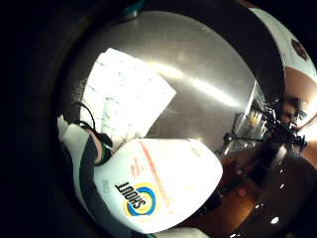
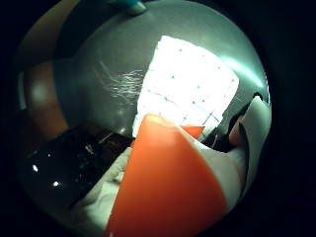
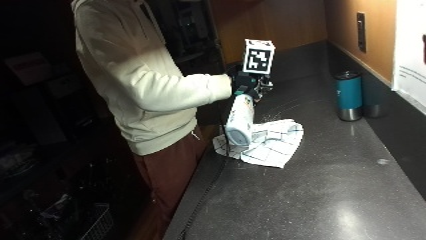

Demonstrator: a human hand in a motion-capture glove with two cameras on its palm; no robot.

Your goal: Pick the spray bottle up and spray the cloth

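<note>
In the outside view a white spray bottle [image 3: 239,121] hangs upright above the counter edge, gripped near its top by my gloved right hand [image 3: 247,86]. Just below and beside it lies a white checked cloth [image 3: 266,142], crumpled flat on the dark counter [image 3: 319,190]. The little finger side palm view shows the bottle's white body [image 1: 163,186] with a "SHOUT" logo close to the palm, the cloth [image 1: 124,96] beyond it. In the thumb side palm view the bottle's orange part [image 2: 163,187] fills the picture, with the cloth [image 2: 185,84] lit brightly behind.
A teal tumbler [image 3: 348,96] stands at the back of the counter near the wall [image 3: 373,30], with a second dark cup [image 3: 374,102] beside it. The counter's front edge runs right under the bottle. The person stands at the counter's near end.
</note>
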